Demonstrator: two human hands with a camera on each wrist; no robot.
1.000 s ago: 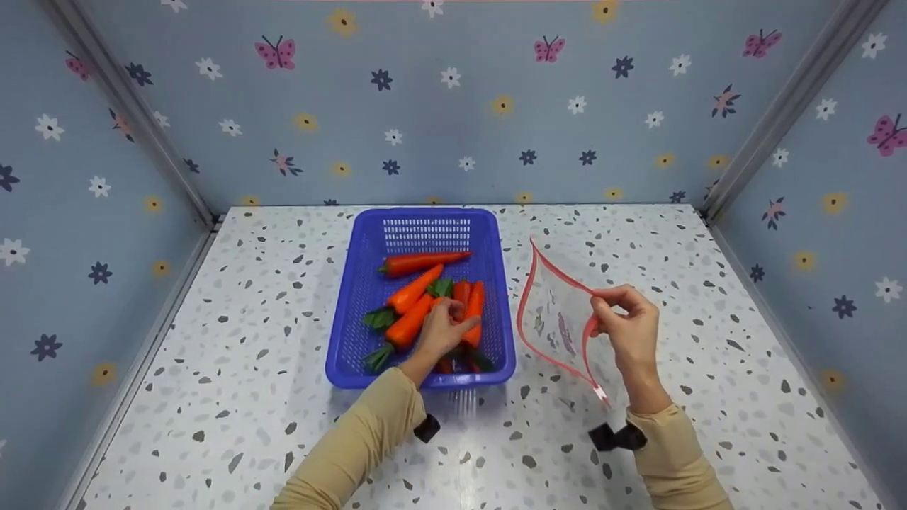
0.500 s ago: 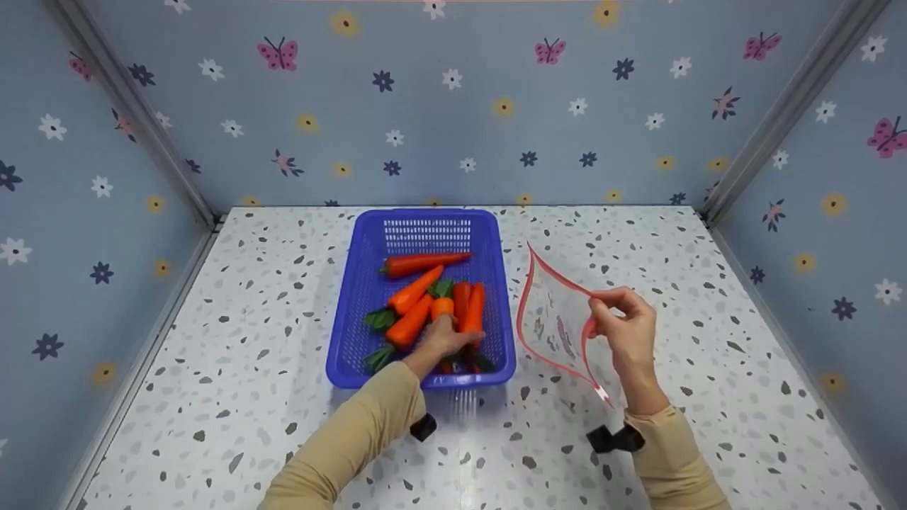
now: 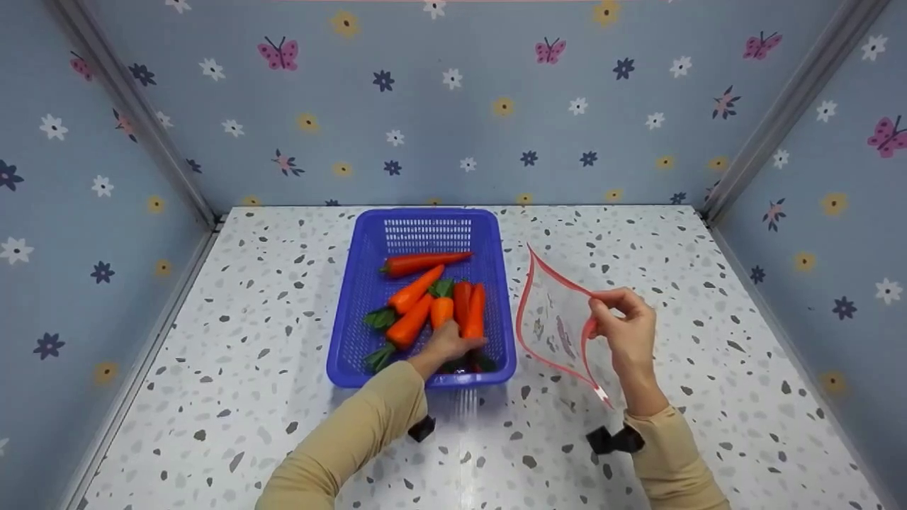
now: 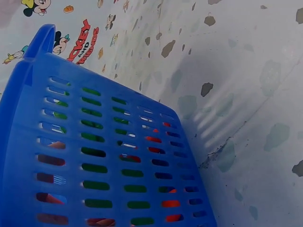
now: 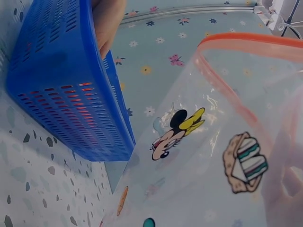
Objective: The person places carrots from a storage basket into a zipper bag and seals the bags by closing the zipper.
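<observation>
- Two leafy carrots [image 3: 409, 324]: aslant in the blue basket [image 3: 340, 312], tips pointing far and right.
- Middle carrot [image 3: 441, 309]: leaves far, long axis running near to far.
- Left hand [image 3: 446, 345]: down among the carrots, fingertips hidden; I cannot tell its grip. Best to grasp a thick body, not leaves.
- Two slim carrots [image 3: 475, 312]: tips far.
- Clear bag [image 3: 556, 322]: mouth gaping, long axis far-left to near-right.
- Right hand [image 3: 627, 329]: pinches the bag's red edge [image 5: 251, 41]; steady outward tension should suit.

Most fingers of the left hand [image 3: 448, 343] are hidden from me, mid-frame; both sleeves [image 3: 354, 431] run off the bottom edge.
</observation>
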